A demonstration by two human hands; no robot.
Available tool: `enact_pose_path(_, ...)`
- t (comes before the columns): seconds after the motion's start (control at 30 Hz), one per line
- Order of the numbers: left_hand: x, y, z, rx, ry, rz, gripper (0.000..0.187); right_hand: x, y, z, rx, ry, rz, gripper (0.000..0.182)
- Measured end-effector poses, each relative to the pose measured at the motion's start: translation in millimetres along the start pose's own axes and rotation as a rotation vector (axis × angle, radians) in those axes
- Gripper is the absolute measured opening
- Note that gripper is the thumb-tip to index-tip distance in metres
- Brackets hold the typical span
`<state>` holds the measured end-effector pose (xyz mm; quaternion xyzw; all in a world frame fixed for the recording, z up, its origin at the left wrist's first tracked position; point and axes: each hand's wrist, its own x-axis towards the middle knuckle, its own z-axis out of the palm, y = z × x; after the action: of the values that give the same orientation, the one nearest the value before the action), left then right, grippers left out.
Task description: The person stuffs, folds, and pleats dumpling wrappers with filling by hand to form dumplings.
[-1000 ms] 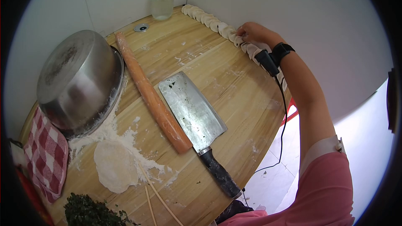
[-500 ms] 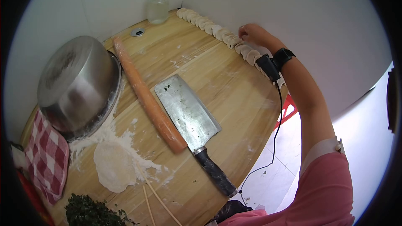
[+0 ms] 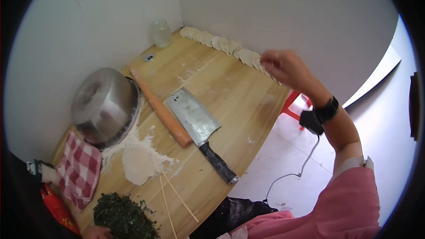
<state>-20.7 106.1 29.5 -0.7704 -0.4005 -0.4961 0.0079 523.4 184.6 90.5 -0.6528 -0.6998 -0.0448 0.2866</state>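
Note:
My right hand [image 3: 285, 68] is raised beside the near end of a row of overlapping round dough wrappers [image 3: 221, 44] along the wall. Its fingers look bent but are smeared by motion. A black strap with a small device [image 3: 319, 116] and cable sits on that wrist. Only part of my left hand [image 3: 97, 233] shows at the bottom edge, next to a heap of chopped greens [image 3: 124, 217]; its fingers are mostly hidden. Mid-table, a cleaver [image 3: 195, 115] lies beside an orange-brown rolling pin [image 3: 161, 110]. A flat dough sheet [image 3: 141, 163] rests on scattered flour near two chopsticks [image 3: 180, 197].
An overturned metal basin [image 3: 104, 106] stands at the left, near a red-and-white checked cloth [image 3: 79, 170]. A glass jar [image 3: 161, 34] is in the far corner. Walls border the wooden table [image 3: 239, 106] at the back. A red stool [image 3: 292, 106] stands beyond its right edge.
My right hand has moved back from the wrapper row, toward me and to the right. My left hand has come into view at the bottom. The view has shifted, with table things appearing lower.

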Motion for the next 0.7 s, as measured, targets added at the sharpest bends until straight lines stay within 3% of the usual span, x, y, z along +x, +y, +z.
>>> enact_pose_path(0.03,3,2,-1,0.023,0.016,-0.001,0.033,-15,-2,-3,-0.099,-0.079,-0.074,0.01)
enact_pose_path(0.1,-5,6,-12,0.076,0.037,0.006,0.031,-37,-7,-11,-0.124,-0.166,-0.031,0.01)
enact_pose_path(0.17,-17,12,-28,0.087,0.07,-0.238,0.018,-48,-2,-20,-0.086,-0.16,-0.029,0.008)
enact_pose_path(0.3,-30,38,-49,0.154,0.167,-0.274,0.02,-45,-4,-41,0.02,-0.187,0.044,0.008)
enact_pose_path(0.33,-49,30,-77,0.166,0.001,-0.398,0.015,-38,-6,-46,0.059,-0.197,0.035,0.01)
enact_pose_path(0.37,-51,36,-77,0.175,0.015,-0.402,0.015,-29,-9,-48,0.063,-0.196,0.018,0.01)
enact_pose_path(0.43,-55,48,-68,0.456,0.198,-0.082,0.028,-5,-14,-51,0.103,-0.18,-0.07,0.011)
enact_pose_path(0.53,-99,51,-60,0.707,0.393,-0.204,0.032,47,-21,-45,0.135,-0.235,-0.096,0.013)
enact_pose_path(0.7,-139,51,-50,0.897,0.37,-0.38,0.048,161,-21,2,0.106,-0.277,-0.064,0.023)
